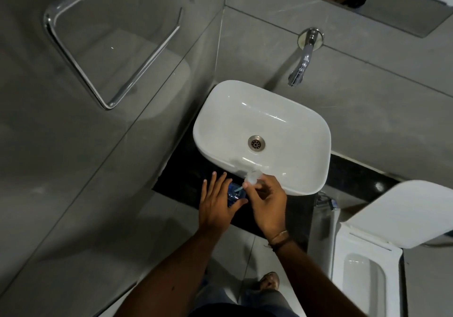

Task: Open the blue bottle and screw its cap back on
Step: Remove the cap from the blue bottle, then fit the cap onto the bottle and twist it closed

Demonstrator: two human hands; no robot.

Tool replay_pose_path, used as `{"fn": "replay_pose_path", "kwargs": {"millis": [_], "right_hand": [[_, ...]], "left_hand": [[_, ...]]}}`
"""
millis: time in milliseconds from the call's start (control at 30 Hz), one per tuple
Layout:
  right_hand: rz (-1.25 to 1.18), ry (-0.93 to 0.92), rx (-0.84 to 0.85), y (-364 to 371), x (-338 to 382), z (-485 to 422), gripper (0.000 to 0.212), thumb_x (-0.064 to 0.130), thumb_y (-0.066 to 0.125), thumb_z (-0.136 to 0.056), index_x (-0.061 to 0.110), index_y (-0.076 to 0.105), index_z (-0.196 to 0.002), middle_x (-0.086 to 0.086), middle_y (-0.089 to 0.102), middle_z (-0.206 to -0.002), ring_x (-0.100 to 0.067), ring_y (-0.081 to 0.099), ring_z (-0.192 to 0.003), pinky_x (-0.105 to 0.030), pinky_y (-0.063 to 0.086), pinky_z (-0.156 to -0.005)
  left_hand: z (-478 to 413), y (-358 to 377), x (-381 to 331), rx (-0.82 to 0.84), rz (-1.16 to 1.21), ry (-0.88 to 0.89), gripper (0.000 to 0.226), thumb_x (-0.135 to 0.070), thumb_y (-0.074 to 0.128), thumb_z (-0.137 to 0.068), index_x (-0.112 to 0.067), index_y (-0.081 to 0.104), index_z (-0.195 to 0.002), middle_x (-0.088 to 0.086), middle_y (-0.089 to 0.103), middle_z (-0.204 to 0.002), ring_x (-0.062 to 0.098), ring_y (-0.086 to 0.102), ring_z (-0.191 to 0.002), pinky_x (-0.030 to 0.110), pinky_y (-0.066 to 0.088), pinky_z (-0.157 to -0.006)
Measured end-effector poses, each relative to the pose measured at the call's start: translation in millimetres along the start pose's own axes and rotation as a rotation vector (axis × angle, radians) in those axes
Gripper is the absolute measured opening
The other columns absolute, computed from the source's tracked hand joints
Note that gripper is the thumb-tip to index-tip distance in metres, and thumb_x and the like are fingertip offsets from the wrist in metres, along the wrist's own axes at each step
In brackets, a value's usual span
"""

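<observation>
Blue bottle stands on the dark table, lower centre of frame, left hand wrapped around it. Right hand pinches the clear cap, lifted just above, before the white basin.

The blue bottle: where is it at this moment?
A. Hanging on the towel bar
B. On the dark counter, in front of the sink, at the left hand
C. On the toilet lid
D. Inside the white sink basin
B: the blue bottle sits on the dark counter just in front of the sink, with the left hand around it, while the right hand holds a clear cap above it.
</observation>
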State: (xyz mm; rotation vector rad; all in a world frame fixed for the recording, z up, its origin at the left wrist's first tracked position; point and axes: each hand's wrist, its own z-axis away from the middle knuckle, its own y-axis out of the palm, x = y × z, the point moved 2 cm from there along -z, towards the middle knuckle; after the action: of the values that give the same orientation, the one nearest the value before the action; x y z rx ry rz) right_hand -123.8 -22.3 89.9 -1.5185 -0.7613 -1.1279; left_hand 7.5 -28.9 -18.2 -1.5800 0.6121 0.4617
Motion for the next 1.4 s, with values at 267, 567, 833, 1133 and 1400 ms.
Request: {"fn": "replay_pose_path", "kwargs": {"millis": [267, 567, 833, 1133, 1400], "right_hand": [[0.263, -0.027, 0.197, 17.3, -35.8, -1.6, 0.027, 0.006, 0.082, -0.085, 0.017, 0.078, -0.109, 0.003, 0.074, -0.106, -0.017, 0.069, -0.105, -0.046, 0.058, -0.097], [0.363, 0.052, 0.037, 9.2, -34.5, -1.5, 0.041, 0.039, 0.097, -0.065, 0.019, 0.061, -0.065, 0.001, 0.063, -0.075, -0.023, 0.061, -0.076, -0.048, 0.055, -0.075], [0.318, 0.002, 0.178, 14.4, -36.2, 0.8, 0.039, 0.046, 0.093, -0.062, 0.027, 0.073, -0.089, 0.003, 0.068, -0.096, -0.019, 0.066, -0.096, -0.047, 0.057, -0.088], [0.283, 0.051, 0.299, 17.7, -46.0, -8.7, 0.053, 0.010, 0.087, -0.080, 0.013, 0.072, -0.131, -0.005, 0.066, -0.122, -0.027, 0.061, -0.120, -0.049, 0.055, -0.106], [0.227, 0.140, 0.105, 29.8, -38.8, -6.1, 0.027, 0.019, 0.094, -0.071, 0.024, 0.079, -0.093, -0.002, 0.071, -0.100, -0.025, 0.068, -0.100, -0.045, 0.059, -0.094]], "left_hand": [[1.0, 1.1, 2.0, -0.003, -0.008, 0.036, 0.059, -0.038, 0.062, -0.089, -0.013, 0.053, -0.141, 0.005, 0.044, -0.157, 0.024, 0.023, -0.153, 0.051, 0.017, -0.126], [0.6, 0.9, 1.5, -0.040, 0.063, 0.026, 0.055, -0.043, 0.045, -0.094, -0.011, 0.058, -0.137, 0.008, 0.050, -0.153, 0.026, 0.029, -0.151, 0.053, 0.021, -0.124], [2.2, 1.0, 3.1, -0.043, 0.070, 0.042, 0.063, -0.056, 0.032, -0.099, -0.012, 0.057, -0.137, 0.007, 0.050, -0.153, 0.024, 0.027, -0.152, 0.053, 0.021, -0.124], [1.6, 4.2, 5.6, -0.038, 0.064, 0.044, 0.056, -0.049, 0.037, -0.099, -0.013, 0.057, -0.137, 0.006, 0.052, -0.151, 0.024, 0.030, -0.151, 0.053, 0.021, -0.124], [1.9, 6.2, 5.0, -0.051, 0.054, 0.031, 0.052, -0.040, 0.039, -0.097, -0.011, 0.059, -0.135, 0.007, 0.056, -0.148, 0.024, 0.034, -0.149, 0.053, 0.024, -0.123]]}}
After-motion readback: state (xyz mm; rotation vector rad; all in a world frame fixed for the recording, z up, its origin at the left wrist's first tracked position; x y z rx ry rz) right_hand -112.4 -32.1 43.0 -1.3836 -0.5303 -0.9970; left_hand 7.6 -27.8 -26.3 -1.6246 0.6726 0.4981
